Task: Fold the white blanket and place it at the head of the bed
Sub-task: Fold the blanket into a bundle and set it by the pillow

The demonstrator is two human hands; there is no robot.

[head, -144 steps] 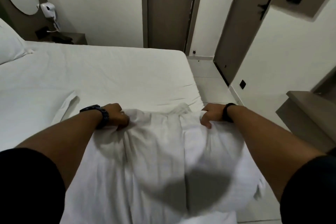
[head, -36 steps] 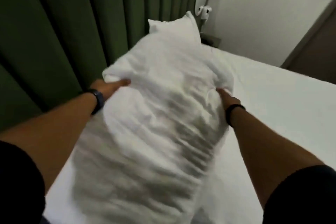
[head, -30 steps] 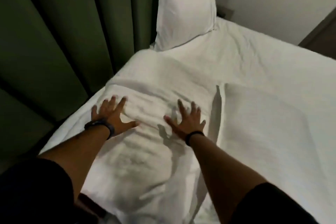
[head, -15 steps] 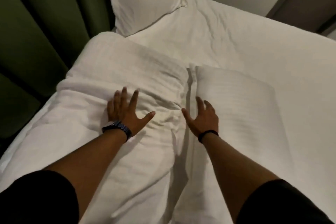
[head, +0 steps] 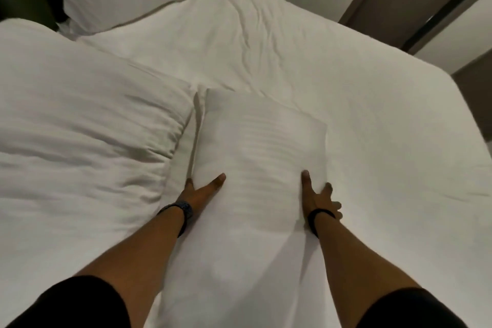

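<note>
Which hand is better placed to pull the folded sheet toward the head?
Left. The left hand lies along the folded sheet's headward edge, beside the bulky blanket; the right hand grips the far side.

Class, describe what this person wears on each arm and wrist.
Both arms are bare below short black sleeves, left and right. The left wrist carries a dark watch with a bluish patterned strap. The right wrist carries a thin black band. No rings or gloves show.
</note>
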